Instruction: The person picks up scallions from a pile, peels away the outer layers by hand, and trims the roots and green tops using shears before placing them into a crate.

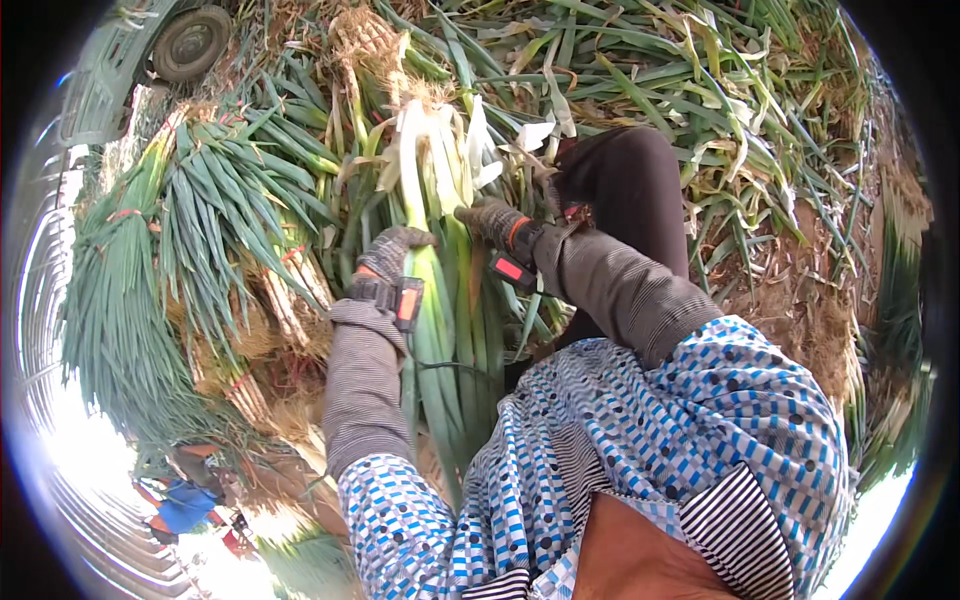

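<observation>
Several thick green onions [436, 292] lie lengthwise before me, their white stalks and roots pointing away and their green leaves running toward my lap. My left hand [392, 251], in a grey knitted glove, closes around the left stalk where white turns to green. Beside it, my right hand [491, 223], gloved alike, has its fingers on the neighbouring stalks at about the same height; its palm side is hidden. Pale peeled leaf skins [480, 146] hang by the white stalks. Each wrist bears a strapped device with a red-orange face.
Tied bundles of green onions [124, 300] are heaped at the left. Loose leaves [660, 67] cover the ground ahead and to the right. A vehicle wheel [191, 43] stands at the upper left. My bent knee [634, 165] is beside my right hand. More onions [900, 285] lie far right.
</observation>
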A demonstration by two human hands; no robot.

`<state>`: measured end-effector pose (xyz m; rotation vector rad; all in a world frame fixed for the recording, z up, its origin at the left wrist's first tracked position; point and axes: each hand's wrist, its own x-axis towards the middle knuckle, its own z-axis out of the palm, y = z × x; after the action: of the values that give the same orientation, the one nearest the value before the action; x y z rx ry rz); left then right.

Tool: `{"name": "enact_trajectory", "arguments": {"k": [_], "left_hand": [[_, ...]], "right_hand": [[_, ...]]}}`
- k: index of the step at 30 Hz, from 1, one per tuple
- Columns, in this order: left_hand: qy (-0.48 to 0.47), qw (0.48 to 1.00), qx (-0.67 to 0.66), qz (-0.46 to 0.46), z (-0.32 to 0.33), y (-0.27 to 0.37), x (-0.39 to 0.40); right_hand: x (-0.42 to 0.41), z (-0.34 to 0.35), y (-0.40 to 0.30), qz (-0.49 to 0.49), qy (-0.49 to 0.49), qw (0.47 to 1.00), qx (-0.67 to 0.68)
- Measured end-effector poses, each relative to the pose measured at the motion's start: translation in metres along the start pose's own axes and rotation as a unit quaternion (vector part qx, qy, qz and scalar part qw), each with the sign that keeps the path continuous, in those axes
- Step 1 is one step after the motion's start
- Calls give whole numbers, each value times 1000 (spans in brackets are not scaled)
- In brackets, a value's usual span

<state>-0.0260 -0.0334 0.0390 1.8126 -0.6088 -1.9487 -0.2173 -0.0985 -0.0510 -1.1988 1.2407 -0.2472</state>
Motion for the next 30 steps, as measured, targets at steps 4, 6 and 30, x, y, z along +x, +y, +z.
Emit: {"name": "enact_trajectory", "arguments": {"k": [4, 6, 30], "left_hand": [[43, 987, -155, -23, 35, 8, -12], [15, 982, -189, 7, 31, 2, -26], [178, 969, -147, 87, -8, -21, -224]], "right_hand": [[-15, 16, -1, 24, -32, 975, 218], [-41, 9, -32, 28, -56, 975, 212], [22, -40, -23, -236, 23, 935, -262]]}}
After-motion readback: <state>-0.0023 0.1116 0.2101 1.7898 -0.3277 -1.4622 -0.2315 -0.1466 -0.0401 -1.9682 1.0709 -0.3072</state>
